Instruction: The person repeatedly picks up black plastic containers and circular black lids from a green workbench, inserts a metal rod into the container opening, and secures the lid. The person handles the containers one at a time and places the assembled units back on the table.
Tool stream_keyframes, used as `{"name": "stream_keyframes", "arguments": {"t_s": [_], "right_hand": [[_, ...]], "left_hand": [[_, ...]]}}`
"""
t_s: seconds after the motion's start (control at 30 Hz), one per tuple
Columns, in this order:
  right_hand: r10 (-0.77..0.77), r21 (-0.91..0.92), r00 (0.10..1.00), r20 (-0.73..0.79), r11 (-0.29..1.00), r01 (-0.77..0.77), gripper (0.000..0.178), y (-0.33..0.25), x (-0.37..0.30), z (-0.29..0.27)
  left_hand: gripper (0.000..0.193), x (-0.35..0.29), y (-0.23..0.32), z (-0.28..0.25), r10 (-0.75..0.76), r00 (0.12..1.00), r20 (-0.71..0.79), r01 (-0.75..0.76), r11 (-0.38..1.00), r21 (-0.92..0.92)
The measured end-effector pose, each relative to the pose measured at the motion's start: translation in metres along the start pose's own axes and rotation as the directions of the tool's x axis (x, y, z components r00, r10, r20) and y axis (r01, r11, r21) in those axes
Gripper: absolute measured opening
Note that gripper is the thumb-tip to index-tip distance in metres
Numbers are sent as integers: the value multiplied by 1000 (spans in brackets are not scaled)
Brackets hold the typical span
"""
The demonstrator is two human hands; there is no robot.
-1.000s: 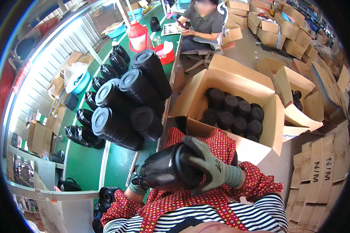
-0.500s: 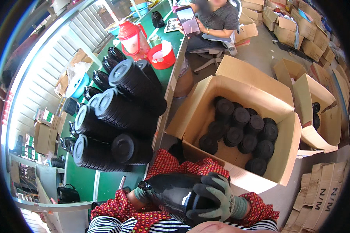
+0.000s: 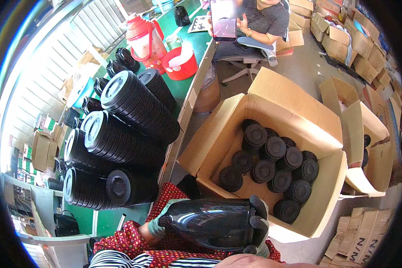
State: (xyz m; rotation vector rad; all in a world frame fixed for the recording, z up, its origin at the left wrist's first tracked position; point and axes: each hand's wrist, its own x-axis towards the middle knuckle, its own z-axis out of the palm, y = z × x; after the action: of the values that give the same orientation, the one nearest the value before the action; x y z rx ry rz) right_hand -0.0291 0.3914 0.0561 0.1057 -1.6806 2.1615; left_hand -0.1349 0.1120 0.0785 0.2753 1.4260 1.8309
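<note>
A glossy black bundle (image 3: 210, 223), roughly cylindrical and wrapped in what looks like thin shiny plastic, lies sideways across my lap between both hands. My left hand (image 3: 158, 226), in a grey-green glove with dark fingertips, grips its narrower left end; most of those fingers are hidden behind it. At the wider right end, my gloved right hand (image 3: 260, 225) wraps its black-coated fingers over the rim. Beyond the bundle stands an open carton (image 3: 297, 100) holding several round black stacks (image 3: 272, 147), upright and close together.
On the green table (image 3: 134, 213) to my left, tall stacks of black ridged discs (image 3: 125, 138) lean together. Behind them are a red flask (image 3: 140, 40) and a red bucket (image 3: 179, 64). A seated person (image 3: 265, 24) holds up a phone (image 3: 223, 20). Flattened cartons (image 3: 357, 236) lie at right.
My right hand has shifted from the bundle's near face to its right end, and the bundle lies more level. My view has shifted slightly; the seated person's phone is more upright.
</note>
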Motion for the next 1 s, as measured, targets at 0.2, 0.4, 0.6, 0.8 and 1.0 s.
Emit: {"name": "stream_keyframes", "arguments": {"t_s": [0.2,0.4,0.6,0.8,1.0], "right_hand": [[25,214,999,20,976,-29,78,-5,22,-7],[416,508,909,-35,790,-342,84,6,24,-34],[338,382,918,-206,892,-242,68,77,-11,-60],[524,702,847,-90,637,-319,64,106,-28,-81],[336,562,928,162,742,-366,66,59,24,-20]], "left_hand": [[56,7,6,7,-95,989,-116,98,995,19],[82,9,35,49,36,984,-176,12,964,264],[118,12,37,59,372,928,-26,-333,856,397],[93,9,45,40,552,827,110,-493,615,615],[76,-6,66,23,442,897,28,-314,592,742]]}}
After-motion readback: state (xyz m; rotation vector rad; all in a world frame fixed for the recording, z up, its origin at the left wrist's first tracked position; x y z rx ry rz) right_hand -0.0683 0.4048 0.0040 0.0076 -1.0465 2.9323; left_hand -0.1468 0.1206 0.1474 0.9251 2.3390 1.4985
